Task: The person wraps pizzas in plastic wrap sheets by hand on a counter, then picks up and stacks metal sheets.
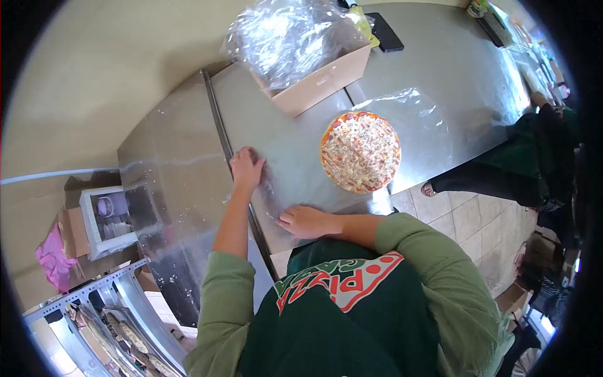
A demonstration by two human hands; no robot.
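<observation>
A round pizza [360,152] with shredded cheese and reddish bits lies on the metal table. Clear plastic bag film [427,116] spreads around it, glinting to its upper right and faintly between my hands. At the film's left end, my left hand [248,167] rests by the table's raised strip, fingers curled down on the edge of the plastic. Closer to my body, my right hand [306,222] has its fingers pressed together on the near corner of the same film. The pizza is to the right of both hands, touched by neither.
A cardboard box [326,78] full of clear plastic bags [289,38] stands at the back, beside a dark flat device [384,31]. A metal rack [113,314] with pizzas is lower left. Another person [534,151] stands at the table's right end.
</observation>
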